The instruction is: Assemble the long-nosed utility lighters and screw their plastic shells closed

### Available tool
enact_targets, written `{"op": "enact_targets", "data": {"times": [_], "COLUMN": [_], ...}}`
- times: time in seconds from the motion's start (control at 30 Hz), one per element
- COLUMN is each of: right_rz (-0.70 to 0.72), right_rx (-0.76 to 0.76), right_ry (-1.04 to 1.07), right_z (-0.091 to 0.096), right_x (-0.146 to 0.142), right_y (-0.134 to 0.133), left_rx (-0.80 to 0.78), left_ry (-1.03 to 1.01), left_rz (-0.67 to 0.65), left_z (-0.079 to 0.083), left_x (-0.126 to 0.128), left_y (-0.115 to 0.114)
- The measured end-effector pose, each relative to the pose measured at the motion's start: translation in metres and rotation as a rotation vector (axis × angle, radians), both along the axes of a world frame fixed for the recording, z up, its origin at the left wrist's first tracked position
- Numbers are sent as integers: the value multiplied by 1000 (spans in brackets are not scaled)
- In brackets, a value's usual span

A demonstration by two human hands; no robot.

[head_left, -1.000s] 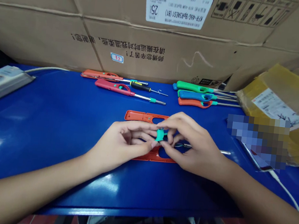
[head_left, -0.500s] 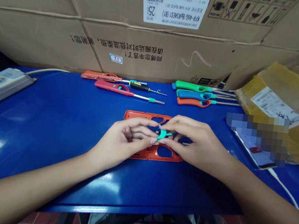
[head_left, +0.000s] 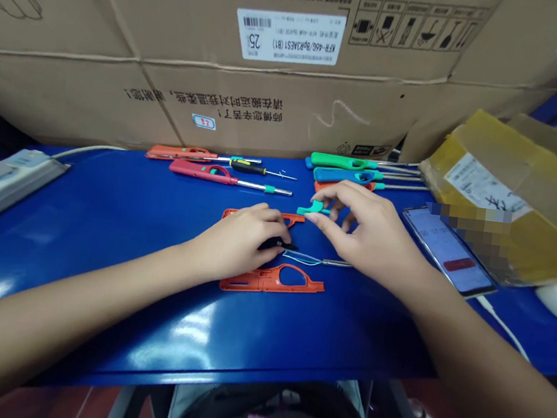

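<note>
My right hand (head_left: pixel 362 222) pinches a small green lighter trigger (head_left: pixel 313 208) between thumb and fingertips, raised a little above the table. My left hand (head_left: pixel 244 242) is low over the table, its fingers closed around a small black part (head_left: pixel 288 246) that shows only at the tip. Thin pale wires (head_left: pixel 300 258) run beside it towards a metal tube (head_left: pixel 336 263). Nearer to me lies an orange lighter shell half (head_left: pixel 270 279), its inside facing up. The other orange shell half (head_left: pixel 294 220) is behind my left hand, partly covered by it.
At the back lie an orange lighter (head_left: pixel 179 153), a red lighter (head_left: pixel 202 172), a screwdriver (head_left: pixel 247 166) and several assembled lighters (head_left: pixel 339 163). A phone (head_left: pixel 447 252) and a yellow-taped box (head_left: pixel 492 186) are on the right. A power strip (head_left: pixel 9 185) stands left; a large carton (head_left: pixel 179 23) closes off the back.
My hands have moved apart. The right one has carried the green trigger up and back; the left has gone down to the black part. The view has shifted slightly.
</note>
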State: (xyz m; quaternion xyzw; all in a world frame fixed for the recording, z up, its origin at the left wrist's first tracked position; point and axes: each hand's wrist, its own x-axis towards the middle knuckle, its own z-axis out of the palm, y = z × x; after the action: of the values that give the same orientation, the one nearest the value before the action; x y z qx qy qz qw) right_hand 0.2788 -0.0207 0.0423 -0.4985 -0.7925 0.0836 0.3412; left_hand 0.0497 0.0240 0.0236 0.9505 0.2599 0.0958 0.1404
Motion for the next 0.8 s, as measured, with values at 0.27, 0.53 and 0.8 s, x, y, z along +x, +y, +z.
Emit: {"op": "enact_targets", "data": {"times": [0.27,0.53,0.8], "right_rz": [-77,-42,18], "right_rx": [74,31,-57], "right_ry": [12,64,71], "right_z": [3,5,-1], "right_x": [3,0,-4], "right_y": [2,-2,-2], "left_rx": [16,-89,-433], "left_ry": [-58,-304,-472], "left_rz": [-31,24,180], "left_z": [14,30,10], "left_x": [8,-6,-21], "left_y": [5,-37,-51]}}
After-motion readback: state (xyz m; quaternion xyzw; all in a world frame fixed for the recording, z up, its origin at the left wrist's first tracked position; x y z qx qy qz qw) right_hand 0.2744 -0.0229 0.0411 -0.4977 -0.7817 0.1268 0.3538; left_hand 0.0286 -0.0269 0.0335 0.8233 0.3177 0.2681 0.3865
